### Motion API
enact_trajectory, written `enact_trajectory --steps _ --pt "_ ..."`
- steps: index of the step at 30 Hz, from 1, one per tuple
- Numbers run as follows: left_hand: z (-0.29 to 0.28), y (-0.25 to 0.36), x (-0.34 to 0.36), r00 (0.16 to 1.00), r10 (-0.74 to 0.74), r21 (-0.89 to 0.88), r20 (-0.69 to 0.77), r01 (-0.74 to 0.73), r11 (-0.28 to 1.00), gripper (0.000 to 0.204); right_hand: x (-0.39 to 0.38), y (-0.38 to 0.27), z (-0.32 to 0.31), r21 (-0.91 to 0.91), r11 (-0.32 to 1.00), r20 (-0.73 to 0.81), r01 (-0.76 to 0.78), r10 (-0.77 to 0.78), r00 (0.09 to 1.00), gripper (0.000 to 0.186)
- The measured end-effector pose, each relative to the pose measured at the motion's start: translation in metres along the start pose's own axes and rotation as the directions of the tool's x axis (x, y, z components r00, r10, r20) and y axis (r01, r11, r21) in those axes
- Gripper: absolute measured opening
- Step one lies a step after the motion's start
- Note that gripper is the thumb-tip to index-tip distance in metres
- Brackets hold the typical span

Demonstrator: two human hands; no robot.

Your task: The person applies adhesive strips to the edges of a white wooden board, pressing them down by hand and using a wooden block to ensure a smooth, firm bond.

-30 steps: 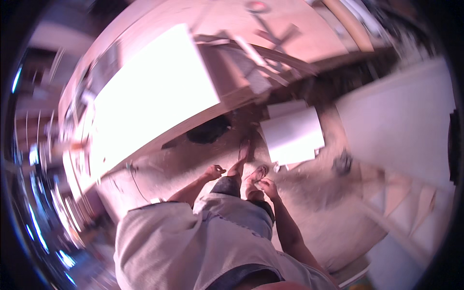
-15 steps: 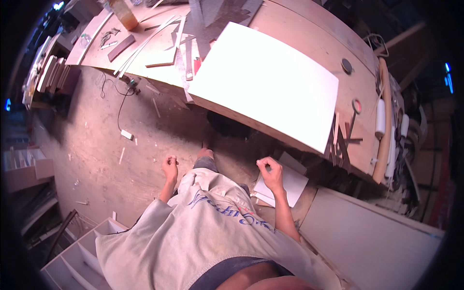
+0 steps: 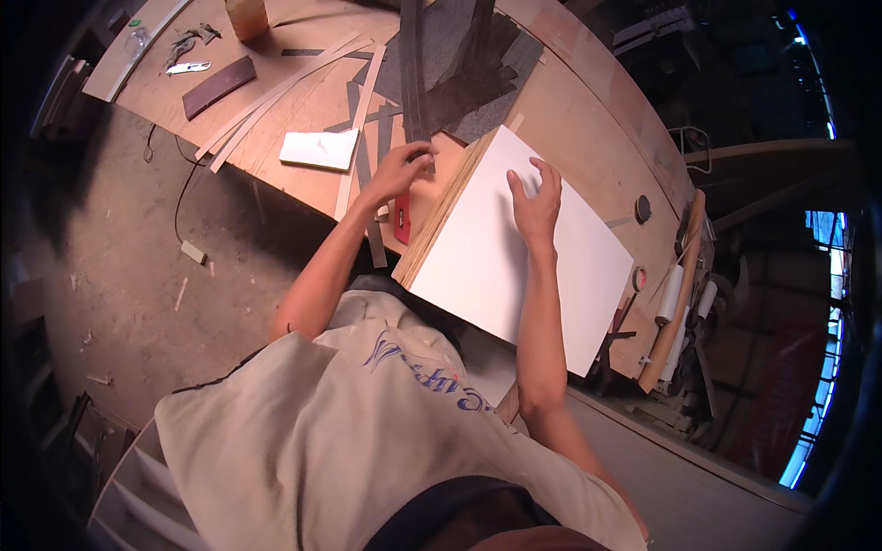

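Note:
A stack of white panels [image 3: 478, 243] with layered wood-coloured edges lies on the workbench in front of me. My right hand [image 3: 537, 207] is over its white top, thumb and fingers apart, holding nothing; I cannot tell whether it touches the surface. Just left of the stack, my left hand [image 3: 402, 174] reaches over the bench with bent, parted fingers and nothing visible in them. Below that hand lies a small red tool [image 3: 401, 219], partly covered by dark strips. Long dark strips [image 3: 412, 73] run away from me past the left hand.
The wooden workbench [image 3: 588, 119] carries pale strips [image 3: 276, 101], a small white block [image 3: 320, 150], a dark red-brown block [image 3: 219, 87], a utility knife [image 3: 188, 67] and a jar [image 3: 247, 18]. White rolls [image 3: 671, 294] lie at its right edge. A shelved cabinet [image 3: 156, 491] stands lower left.
Both hands have risen from beside my body to the bench, the right over the white stack and the left beside it. My right hand has uncurled. The head view has shifted.

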State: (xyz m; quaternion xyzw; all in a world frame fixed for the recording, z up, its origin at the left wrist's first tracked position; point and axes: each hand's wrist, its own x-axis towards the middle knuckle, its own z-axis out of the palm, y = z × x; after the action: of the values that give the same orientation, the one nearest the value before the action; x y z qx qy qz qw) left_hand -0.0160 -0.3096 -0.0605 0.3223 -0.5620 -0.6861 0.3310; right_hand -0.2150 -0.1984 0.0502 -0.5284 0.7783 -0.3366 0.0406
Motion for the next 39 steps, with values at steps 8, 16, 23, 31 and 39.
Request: enact_trajectory --steps 8,16,23,31,39 --pt "0.096 -0.039 0.128 0.995 0.093 -0.306 -0.029 -0.098 0.947 0.028 0.085 0.013 0.039 -0.118 0.993 0.152 0.007 0.011 0.988 0.054" --pt "0.096 -0.031 0.120 0.993 0.079 -0.392 -0.086 -0.107 0.914 0.031 0.075 0.014 0.072 -0.070 0.997 0.053 0.011 -0.007 0.999 0.042" --pt "0.095 -0.021 0.117 0.998 -0.046 -0.396 -0.033 0.029 0.918 0.032 0.076 0.014 0.076 -0.180 0.982 -0.021 0.051 -0.056 0.998 0.036" --pt "0.092 -0.030 0.120 0.987 -0.040 -0.227 -0.153 0.004 0.974 0.038 0.078 0.014 0.077 -0.194 0.978 0.008 0.071 -0.071 0.997 0.037" --pt "0.090 -0.027 0.120 0.971 0.007 -0.038 -0.240 -0.017 0.999 0.044 0.082 -0.031 0.026 -0.255 0.946 -0.249 0.202 -0.266 0.931 0.028"
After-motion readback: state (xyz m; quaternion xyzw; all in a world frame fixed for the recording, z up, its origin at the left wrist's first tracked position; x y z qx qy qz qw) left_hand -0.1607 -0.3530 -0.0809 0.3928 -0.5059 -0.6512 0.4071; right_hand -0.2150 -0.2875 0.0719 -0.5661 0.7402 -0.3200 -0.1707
